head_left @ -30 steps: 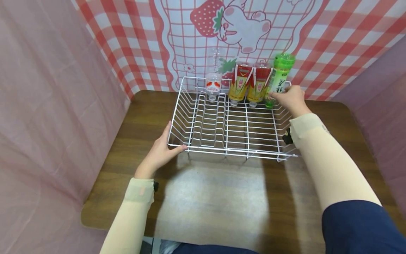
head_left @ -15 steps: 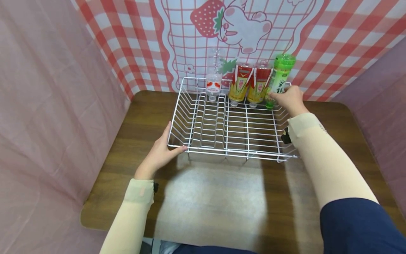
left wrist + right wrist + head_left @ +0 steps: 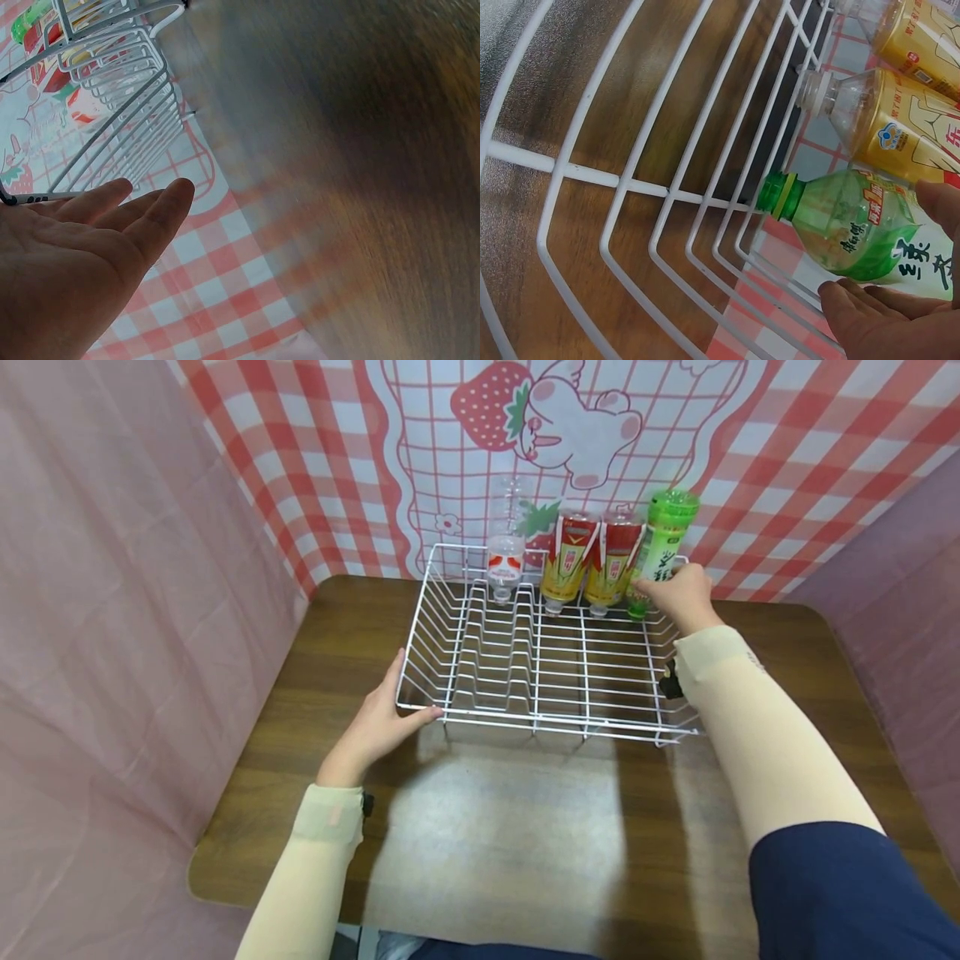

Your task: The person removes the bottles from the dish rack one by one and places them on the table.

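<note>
A white wire dish rack (image 3: 558, 664) stands on the table. Several empty plastic bottles are upside down along its back side. My right hand (image 3: 681, 595) grips the green tea bottle (image 3: 662, 545) at the back right corner, with the thumb on one side and the fingers on the other. In the right wrist view that bottle's green neck (image 3: 780, 196) meets the wires. My left hand (image 3: 382, 717) rests against the rack's front left corner, its thumb along the front rail. In the left wrist view the fingers (image 3: 161, 221) are nearly straight beside the wires.
Two red and yellow bottles (image 3: 570, 560) and a clear bottle (image 3: 505, 556) stand left of the green one. A checked cloth (image 3: 330, 452) hangs behind the rack. Pink curtains (image 3: 112, 610) flank the brown wooden table (image 3: 277, 793).
My right forearm has shifted slightly to the left, while that hand keeps its grip on the green tea bottle. The left hand and the rack look nearly unmoved.
</note>
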`<control>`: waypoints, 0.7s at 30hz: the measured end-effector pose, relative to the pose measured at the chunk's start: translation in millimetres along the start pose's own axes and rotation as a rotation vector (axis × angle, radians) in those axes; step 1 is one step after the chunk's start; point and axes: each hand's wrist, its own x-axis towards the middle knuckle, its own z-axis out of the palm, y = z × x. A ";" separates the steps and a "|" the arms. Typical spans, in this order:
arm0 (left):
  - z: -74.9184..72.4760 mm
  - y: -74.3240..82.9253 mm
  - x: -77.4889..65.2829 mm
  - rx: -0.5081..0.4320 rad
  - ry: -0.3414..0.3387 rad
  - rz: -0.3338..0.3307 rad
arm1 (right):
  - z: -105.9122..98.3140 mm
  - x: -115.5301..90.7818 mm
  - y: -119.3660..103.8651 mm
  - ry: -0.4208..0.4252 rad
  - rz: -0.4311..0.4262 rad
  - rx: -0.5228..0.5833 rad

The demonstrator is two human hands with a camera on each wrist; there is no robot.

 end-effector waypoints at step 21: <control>-0.8 -0.9 0.0 0.004 -0.005 0.000 | 5.9 11.4 2.4 -0.018 0.025 0.040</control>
